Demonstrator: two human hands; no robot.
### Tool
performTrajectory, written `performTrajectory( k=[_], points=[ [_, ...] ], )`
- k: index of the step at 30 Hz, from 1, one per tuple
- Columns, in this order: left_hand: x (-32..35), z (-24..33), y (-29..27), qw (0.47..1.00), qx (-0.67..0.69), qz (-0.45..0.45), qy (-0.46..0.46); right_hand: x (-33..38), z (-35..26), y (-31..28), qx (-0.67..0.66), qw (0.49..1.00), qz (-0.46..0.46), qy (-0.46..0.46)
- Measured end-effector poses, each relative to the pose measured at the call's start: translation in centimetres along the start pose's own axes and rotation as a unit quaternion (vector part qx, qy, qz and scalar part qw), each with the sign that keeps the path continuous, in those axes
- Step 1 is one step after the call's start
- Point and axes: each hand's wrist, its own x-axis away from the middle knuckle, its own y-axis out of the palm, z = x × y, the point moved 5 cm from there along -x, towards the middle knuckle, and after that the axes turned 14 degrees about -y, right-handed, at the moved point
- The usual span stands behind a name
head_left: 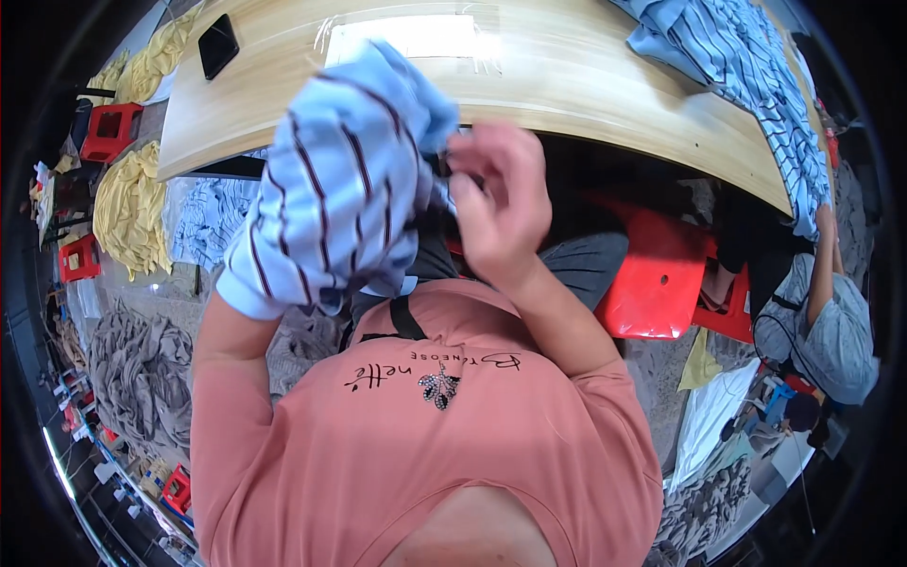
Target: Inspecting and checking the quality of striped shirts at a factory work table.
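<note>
A light-blue striped garment (340,180), with dark lines running along it, is drawn over my left forearm and covers my left hand completely. The cloth is bunched in the air just in front of the table's near edge. Beside its right side is my right hand (501,198), fingers curled in and thumb bent toward the cloth. Motion blurs the fingertips, and what they pinch cannot be made out. Beyond the garment, a white paper sheet (406,42) lies on the wooden table (567,94).
A dark phone (218,45) lies at the table's left. Blue striped garments (727,57) are heaped on its right, where another person (841,321) touches the hanging end. A red stool (652,283) stands right of my legs. Yellow cloth (132,208) and grey cloth (142,369) lie at left.
</note>
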Motion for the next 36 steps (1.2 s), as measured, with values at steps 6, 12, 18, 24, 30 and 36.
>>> performTrajectory(
  k=[6, 12, 18, 24, 30, 36],
  points=[
    [-1.6, 1.2, 0.5, 0.979, -0.140, 0.092, 0.113, 4.3, -1.5, 5.7, 0.149, 0.919, -0.348, -0.106],
    [-3.6, 3.8, 1.1, 0.881, -0.350, 0.248, 0.200, 2.4, 2.9, -0.2, 0.014, 0.996, -0.027, 0.083],
    [-0.1, 6.4, 4.2, 0.946, 0.104, -0.304, 0.043, 2.9, 9.4, -12.0, -0.056, 0.889, 0.253, 0.378],
    [2.1, 1.9, -16.0, 0.963, 0.001, 0.265, -0.042, 6.6, 7.2, -13.7, -0.280, 0.835, 0.340, 0.329],
    [7.3, -13.3, -11.5, 0.905, -0.099, 0.254, -0.328, 0.2, -6.9, -11.4, -0.302, 0.951, -0.071, -0.015],
    [6.7, -12.8, -0.4, 0.948, 0.095, 0.133, -0.271, 5.4, -4.4, 1.8, -0.180, 0.852, -0.485, 0.084]
  ],
)
